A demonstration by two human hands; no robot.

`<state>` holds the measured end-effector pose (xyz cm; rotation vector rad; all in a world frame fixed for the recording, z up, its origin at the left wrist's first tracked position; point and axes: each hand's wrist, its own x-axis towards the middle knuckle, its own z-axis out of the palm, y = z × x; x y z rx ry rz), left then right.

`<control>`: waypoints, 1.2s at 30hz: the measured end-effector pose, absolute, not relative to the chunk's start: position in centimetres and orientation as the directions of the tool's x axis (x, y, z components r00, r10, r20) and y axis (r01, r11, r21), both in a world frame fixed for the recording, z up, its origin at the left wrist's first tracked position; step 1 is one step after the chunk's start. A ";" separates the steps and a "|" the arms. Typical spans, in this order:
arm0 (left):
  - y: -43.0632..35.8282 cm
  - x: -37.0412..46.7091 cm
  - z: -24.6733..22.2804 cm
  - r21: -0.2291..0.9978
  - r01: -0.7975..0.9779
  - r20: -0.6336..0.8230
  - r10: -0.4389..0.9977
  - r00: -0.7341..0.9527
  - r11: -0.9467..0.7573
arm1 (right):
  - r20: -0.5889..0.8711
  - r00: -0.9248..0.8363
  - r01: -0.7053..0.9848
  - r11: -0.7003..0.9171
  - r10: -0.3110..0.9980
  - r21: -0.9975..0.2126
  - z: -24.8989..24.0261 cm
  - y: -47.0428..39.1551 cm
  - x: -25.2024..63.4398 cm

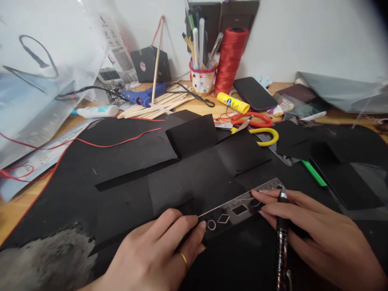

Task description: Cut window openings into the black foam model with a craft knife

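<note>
Ruler [233, 218] end hidden by left hand [160, 246], pen [282, 238] cut off at bottom edge

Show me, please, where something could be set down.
The black mat looks bare between its grey patch and the red cord, and more narrowly between the ruler and green strip. Glue gun, sticks and phone crowd the back.

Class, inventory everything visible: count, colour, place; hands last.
Plastic stencil ruler: one, clear, front
Patterned pen: one, black, front right
Card pieces: several, black, centre
Looped handles: two, red and yellow, centre
Slim strip: one, green, right
Glue stick: one, yellow, back
Smartphone: one, black, back
Thread cone: one, red, back
Dotted pen cup: one, white, back
Glue gun: one, blue, back left
Wooden sticks: many, pale, back left
Thin cords: several, red, left
Plastic wrapping: some, clear, left
Rest: partly blurred, uncounted
Left hand, right hand: two, bare, on ruler
</note>
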<state>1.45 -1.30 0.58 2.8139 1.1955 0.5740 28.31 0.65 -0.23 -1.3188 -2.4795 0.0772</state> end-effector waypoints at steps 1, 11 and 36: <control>-1.4 1.4 0.5 0.161 0.695 0.321 0.703 0.634 -0.701 | 0.262 -0.515 0.801 0.567 0.816 -0.193 -0.3 0.6 28.3; -2.5 0.9 -0.7 0.044 0.702 0.422 0.650 0.632 -0.711 | 0.209 -0.488 0.811 0.529 0.847 -0.249 -1.2 0.3 29.1; -2.8 0.0 -1.8 -0.074 0.639 0.405 0.562 0.721 -0.766 | 0.273 -0.502 0.788 0.564 0.820 -0.248 -0.6 0.4 28.6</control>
